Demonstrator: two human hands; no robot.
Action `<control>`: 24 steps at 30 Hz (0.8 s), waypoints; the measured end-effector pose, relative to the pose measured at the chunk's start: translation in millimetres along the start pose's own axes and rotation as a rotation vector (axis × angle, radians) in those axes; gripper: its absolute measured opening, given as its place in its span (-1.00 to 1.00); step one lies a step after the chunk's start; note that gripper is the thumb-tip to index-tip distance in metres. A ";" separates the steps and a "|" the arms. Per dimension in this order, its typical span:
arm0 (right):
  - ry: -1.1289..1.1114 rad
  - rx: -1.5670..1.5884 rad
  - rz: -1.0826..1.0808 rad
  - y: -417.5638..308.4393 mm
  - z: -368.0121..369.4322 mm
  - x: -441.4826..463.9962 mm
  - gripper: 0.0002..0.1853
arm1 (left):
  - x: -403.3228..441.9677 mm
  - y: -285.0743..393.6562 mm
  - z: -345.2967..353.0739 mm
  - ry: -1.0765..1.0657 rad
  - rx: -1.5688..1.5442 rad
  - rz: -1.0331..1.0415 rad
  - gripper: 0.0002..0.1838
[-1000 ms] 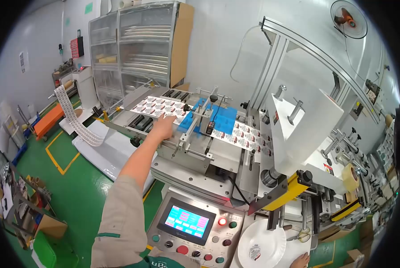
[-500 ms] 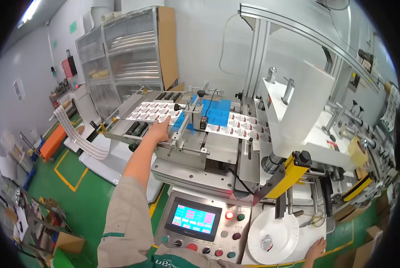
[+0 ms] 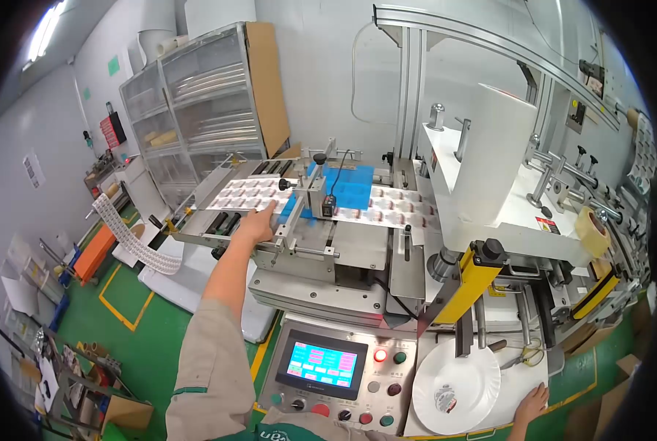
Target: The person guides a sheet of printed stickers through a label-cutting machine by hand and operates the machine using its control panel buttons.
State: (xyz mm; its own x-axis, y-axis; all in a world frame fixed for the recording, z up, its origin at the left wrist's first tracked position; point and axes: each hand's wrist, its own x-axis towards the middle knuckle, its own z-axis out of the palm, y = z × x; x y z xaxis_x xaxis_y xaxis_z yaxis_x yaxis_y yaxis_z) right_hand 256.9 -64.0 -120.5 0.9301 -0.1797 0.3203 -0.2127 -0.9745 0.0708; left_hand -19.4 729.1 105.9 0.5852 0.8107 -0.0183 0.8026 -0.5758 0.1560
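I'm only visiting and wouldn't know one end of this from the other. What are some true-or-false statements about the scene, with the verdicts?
1. The left hand has a finger stretched toward the printed strip. True.
2. The right hand is gripping the scissors. False: the right hand is at the table edge, apart from the scissors.
3. The screen is dark. False: the screen is lit.
4. A label shows on the plate. True.
5. The blue sheet is on the floor. False: the blue sheet lies over the strip.
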 end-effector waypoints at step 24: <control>0.029 0.006 0.010 1.8 -6.6 1.7 -0.62 | 1.8 -7.1 5.8 0.079 0.048 0.053 -0.19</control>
State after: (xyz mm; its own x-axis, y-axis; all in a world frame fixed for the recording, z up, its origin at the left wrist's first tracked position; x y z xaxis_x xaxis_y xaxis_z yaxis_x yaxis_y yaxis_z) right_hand 256.1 -65.2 -113.6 0.9187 -0.1858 0.3485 -0.2203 -0.9735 0.0617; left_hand -23.4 734.0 99.0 0.6178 0.7835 0.0672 0.7763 -0.6213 0.1068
